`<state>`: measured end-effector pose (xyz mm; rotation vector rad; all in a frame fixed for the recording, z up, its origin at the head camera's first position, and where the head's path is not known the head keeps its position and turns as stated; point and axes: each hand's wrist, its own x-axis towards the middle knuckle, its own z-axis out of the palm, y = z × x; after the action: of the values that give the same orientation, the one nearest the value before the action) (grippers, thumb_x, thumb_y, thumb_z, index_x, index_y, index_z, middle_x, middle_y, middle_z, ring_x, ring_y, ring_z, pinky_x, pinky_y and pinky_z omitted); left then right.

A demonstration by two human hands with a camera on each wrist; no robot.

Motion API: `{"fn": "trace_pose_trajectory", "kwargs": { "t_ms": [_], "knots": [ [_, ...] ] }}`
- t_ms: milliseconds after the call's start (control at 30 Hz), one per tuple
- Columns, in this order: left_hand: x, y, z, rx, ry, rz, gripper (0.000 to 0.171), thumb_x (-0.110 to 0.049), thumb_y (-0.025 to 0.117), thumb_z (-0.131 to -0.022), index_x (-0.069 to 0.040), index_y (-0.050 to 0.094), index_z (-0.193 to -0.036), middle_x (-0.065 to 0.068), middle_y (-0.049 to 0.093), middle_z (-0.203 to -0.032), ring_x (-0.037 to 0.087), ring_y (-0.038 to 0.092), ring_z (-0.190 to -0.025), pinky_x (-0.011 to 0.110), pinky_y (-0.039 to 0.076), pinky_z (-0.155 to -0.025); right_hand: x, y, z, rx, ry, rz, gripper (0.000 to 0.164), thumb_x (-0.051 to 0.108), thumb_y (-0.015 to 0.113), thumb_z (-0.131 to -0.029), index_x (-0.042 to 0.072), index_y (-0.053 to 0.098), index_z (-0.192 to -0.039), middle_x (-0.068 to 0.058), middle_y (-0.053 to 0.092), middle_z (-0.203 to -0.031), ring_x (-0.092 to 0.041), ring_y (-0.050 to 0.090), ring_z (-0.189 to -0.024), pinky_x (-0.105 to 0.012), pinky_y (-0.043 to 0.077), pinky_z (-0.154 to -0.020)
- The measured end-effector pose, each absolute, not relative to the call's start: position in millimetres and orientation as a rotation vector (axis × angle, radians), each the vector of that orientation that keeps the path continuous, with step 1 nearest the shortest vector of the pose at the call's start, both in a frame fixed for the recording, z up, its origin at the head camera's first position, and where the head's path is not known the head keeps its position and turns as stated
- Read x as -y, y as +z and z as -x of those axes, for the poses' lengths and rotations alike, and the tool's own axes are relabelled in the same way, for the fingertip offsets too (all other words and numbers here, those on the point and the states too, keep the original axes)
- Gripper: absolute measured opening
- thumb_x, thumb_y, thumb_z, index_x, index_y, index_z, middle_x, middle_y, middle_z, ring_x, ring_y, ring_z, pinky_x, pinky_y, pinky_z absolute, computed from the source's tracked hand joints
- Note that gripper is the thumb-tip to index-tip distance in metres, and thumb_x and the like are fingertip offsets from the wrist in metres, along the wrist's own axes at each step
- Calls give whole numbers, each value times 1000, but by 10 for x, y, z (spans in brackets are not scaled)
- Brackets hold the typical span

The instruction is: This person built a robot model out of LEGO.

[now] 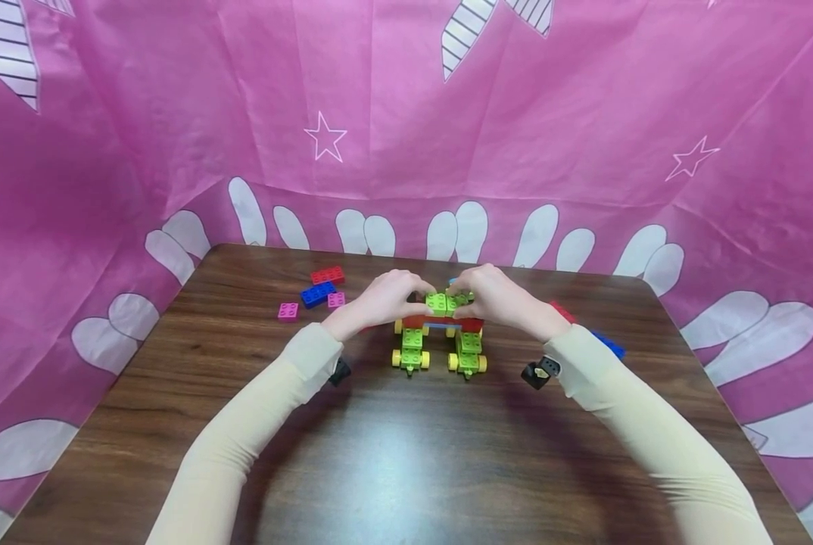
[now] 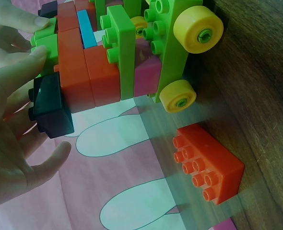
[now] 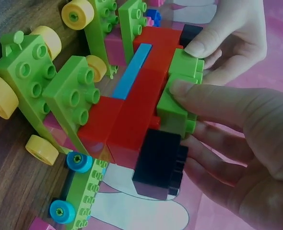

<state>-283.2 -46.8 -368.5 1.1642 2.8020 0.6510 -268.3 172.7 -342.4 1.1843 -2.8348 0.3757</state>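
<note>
Toward the back of the table stands a toy brick build. Two green bases with yellow wheels [image 1: 412,357] carry red bricks [image 3: 141,91] that bridge across them, with a thin blue piece [image 3: 132,72] along the bridge. Two light green bricks [image 1: 436,304] sit side by side on top in the middle. My left hand [image 1: 383,295] pinches the left green brick, its thumb on the near face. The right one is pinched likewise by my right hand [image 1: 498,297]. A black brick [image 2: 53,105] tops each end of the red bridge; the hands cover both in the head view.
Left of the build lie a red brick [image 1: 328,275], a blue brick [image 1: 319,294] and pink bricks [image 1: 288,311]. A red piece [image 1: 563,311] and a blue brick [image 1: 609,344] lie to the right. A green base with blue wheels [image 3: 86,187] stands behind. Pink cloth [image 1: 406,113] encloses the table.
</note>
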Motion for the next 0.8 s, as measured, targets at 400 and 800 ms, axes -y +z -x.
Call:
{"fn": "trace_pose_trajectory", "kwargs": {
  "t_ms": [400,800],
  "knots": [
    [461,-3675,2835,-2807,639,-1167,38,-32,72,-90,-12,71,-123,5,74,-118,21,68,-110,38,56,-95,-1713,-3431,2655,2825,356,-1151,29,13,86,-75,4,78,-101,-10,77,-98,-23,73,-89,-37,60,-79],
    [473,-3687,2835,-2806,646,-1148,39,-33,72,-91,-13,71,-123,4,73,-120,20,67,-112,37,55,-96,-1758,-3451,2665,2868,466,-1115,31,15,85,-77,6,72,-104,-6,76,-95,-19,71,-86,-37,59,-77]
  ]
}}
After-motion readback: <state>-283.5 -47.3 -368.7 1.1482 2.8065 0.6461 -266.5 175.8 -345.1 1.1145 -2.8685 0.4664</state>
